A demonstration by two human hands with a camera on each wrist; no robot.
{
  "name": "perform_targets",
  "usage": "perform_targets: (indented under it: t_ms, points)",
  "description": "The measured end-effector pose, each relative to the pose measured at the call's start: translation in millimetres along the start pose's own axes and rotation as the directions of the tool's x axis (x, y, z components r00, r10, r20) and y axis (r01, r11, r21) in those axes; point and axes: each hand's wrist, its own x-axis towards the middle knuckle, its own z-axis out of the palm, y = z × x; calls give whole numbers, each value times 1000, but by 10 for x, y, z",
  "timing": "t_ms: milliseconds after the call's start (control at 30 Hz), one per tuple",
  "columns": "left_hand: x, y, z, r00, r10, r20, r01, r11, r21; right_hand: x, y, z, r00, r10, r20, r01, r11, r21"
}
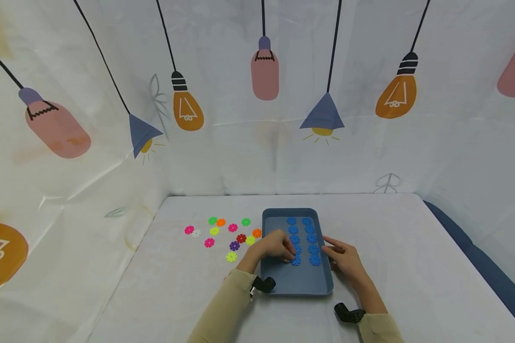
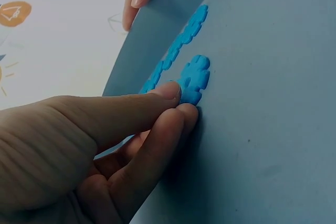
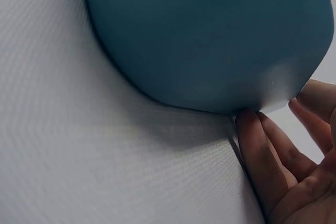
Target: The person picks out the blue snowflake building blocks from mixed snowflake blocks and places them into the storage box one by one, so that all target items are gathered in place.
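In the head view a blue-grey tray bears two columns of blue flower-shaped discs. My left hand reaches in over its left side, at the near end of the left column. Thumb and fingertips pinch a blue flower-shaped disc, which the left wrist view shows close up and partly covered by the thumb. At the tray's right side my right hand holds the edge. The right wrist view has its fingers against the lower outer wall, and the thumb nearer the rim.
Left of the tray, loose flower-shaped discs in pink, green, yellow, orange, white, red and purple lie scattered, among them a purple disc. They rest on a white-covered table. White sheeting with printed lamps hangs behind.
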Motion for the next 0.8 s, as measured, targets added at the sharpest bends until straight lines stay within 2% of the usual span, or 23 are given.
perform_targets:
  t_ms: [233, 467, 800]
  points:
    - [-2, -6, 7, 1000, 16, -11, -15, 998, 59, -4, 12, 0, 1000, -1, 1, 1, 1000, 1]
    - [-9, 10, 26, 1000, -4, -25, 7, 994, 106, -18, 10, 2, 1000, -2, -3, 2, 1000, -4]
    - [-10, 30, 47, 999, -6, -41, 10, 995, 95, -19, -9, 5, 1000, -11, -7, 11, 1000, -7]
